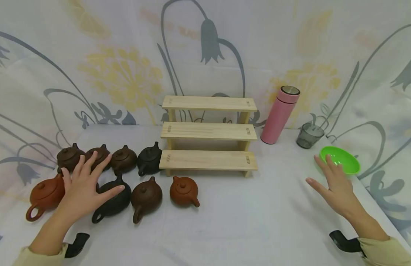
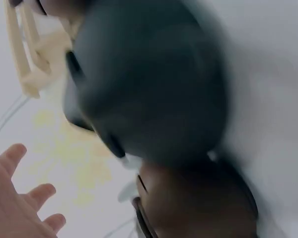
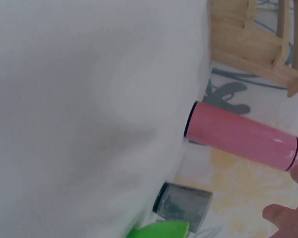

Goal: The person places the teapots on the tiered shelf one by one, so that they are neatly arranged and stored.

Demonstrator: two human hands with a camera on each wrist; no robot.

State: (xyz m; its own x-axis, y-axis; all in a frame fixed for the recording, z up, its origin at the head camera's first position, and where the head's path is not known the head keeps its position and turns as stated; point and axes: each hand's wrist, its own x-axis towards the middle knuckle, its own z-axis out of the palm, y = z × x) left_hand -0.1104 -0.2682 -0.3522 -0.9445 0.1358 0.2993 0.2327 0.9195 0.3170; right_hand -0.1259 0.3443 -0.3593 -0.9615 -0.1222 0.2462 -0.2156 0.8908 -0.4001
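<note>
My left hand [image 1: 82, 188], fingers spread, is over the left end of two rows of clay teapots and appears to hold nothing. It partly hides an orange-red teapot [image 1: 47, 192] and a black teapot [image 1: 115, 199]. Beside these stand a brown teapot [image 1: 147, 195] and a small orange teapot [image 1: 183, 191]. Behind are several more, among them a black teapot [image 1: 149, 159] and a brown teapot [image 1: 124, 159]. In the left wrist view, a dark teapot [image 2: 154, 79] looms large and blurred. My right hand [image 1: 338, 190], also spread and holding nothing, is nearest a green bowl [image 1: 345, 160].
A three-tier wooden stand [image 1: 209, 160] is at the middle back, its left end close to the rear black teapot. Right of it are a pink thermos [image 1: 280, 116] and a grey see-through cup [image 1: 310, 136]. A flowered cloth [image 1: 125, 74] hangs behind the white tabletop [image 1: 242, 218].
</note>
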